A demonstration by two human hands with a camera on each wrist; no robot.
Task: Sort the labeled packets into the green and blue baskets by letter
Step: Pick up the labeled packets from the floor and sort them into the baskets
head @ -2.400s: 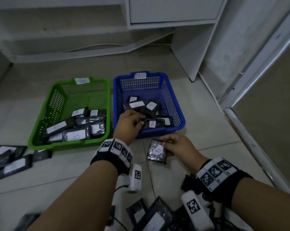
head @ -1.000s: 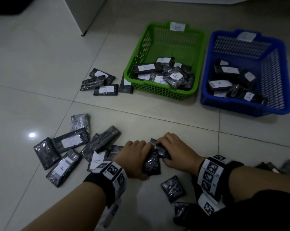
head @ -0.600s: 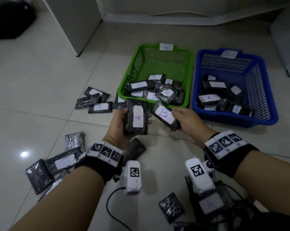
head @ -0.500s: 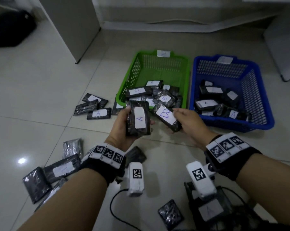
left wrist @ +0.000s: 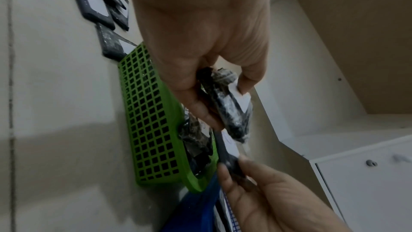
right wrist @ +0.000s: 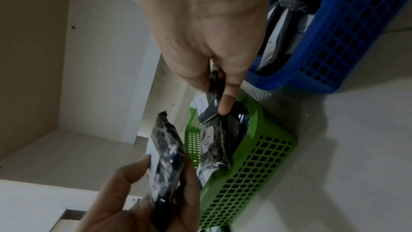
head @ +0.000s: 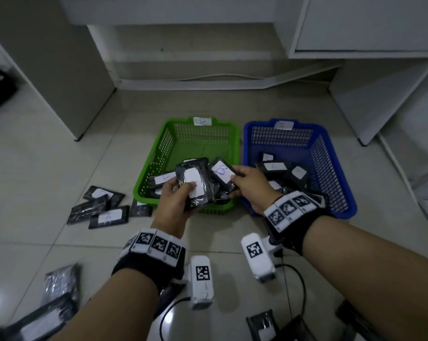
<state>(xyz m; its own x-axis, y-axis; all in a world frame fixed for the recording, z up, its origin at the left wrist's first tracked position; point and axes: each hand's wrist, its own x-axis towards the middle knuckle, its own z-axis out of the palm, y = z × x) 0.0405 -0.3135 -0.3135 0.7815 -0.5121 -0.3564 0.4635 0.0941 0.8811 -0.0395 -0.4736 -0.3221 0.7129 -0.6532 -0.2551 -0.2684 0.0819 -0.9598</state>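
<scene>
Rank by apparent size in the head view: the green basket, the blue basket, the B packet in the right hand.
1. blue basket and green basket: alike; the blue looks slightly wider, so I do not rank them.
2. B packet, pinched by the right hand: clearly smallest, though nearer the camera.

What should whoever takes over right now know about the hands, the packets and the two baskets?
Left hand grips a black packet; its thumb hides the letter on the label.
Right hand pinches the packet marked B above the green basket.
Done: several packets lie in the green basket and several in the blue basket.
Left: drop both held packets by letter, then sort the loose packets on the floor left of the green basket, plus more near the arms, partly out of view.
</scene>
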